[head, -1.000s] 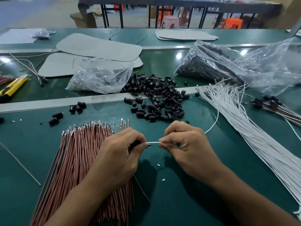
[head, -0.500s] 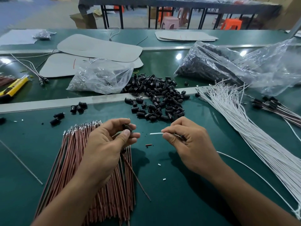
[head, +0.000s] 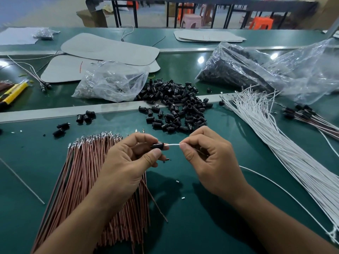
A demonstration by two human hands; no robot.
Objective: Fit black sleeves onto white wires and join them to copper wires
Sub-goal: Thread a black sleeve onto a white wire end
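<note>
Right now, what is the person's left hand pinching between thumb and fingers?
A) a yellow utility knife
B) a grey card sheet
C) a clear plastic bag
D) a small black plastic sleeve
D: the left hand pinches a small black plastic sleeve, and the thin white wire held by the right hand meets its end.

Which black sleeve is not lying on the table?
The black sleeve pinched by the left hand, meeting the white wire; the pile of sleeves lies on the table.
</note>
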